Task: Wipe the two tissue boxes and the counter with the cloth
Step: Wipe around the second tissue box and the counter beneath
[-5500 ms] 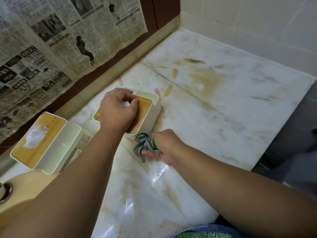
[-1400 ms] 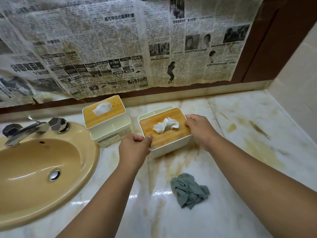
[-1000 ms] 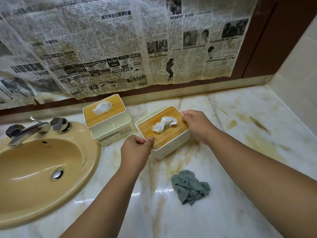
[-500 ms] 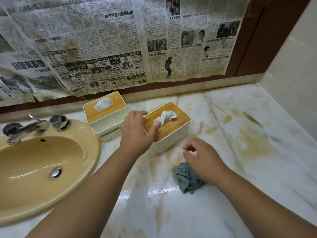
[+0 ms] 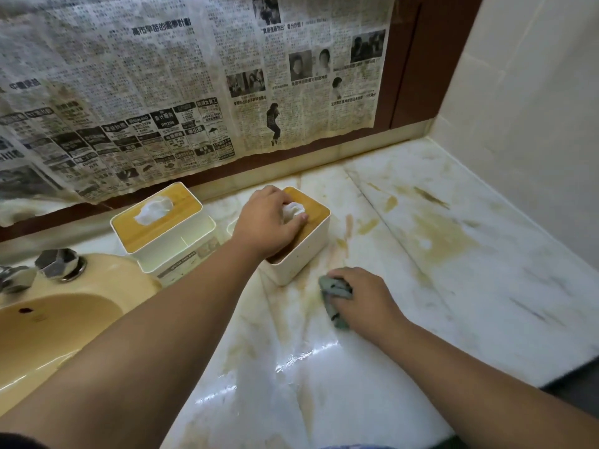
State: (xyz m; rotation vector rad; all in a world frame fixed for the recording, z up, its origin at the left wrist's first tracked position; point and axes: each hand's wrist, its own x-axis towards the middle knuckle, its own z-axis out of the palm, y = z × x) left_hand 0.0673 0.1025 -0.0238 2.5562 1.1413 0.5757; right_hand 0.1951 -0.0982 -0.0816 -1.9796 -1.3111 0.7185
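While resting the left hand [image 5: 269, 222] on the lid of the right tissue box [image 5: 304, 254], fingers laid together over the tissue tuft, grips the grey cloth [image 5: 334, 286] in the right hand [image 5: 366, 299], fingers curled round it, on the marble counter [image 5: 453, 286] just before that box. Leaves the second tissue box [image 5: 168, 234] standing leftward, beside the sink [image 5: 64, 319].

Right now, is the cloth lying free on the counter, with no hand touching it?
No, the right hand grips the grey cloth against the counter, just in front of the right tissue box.
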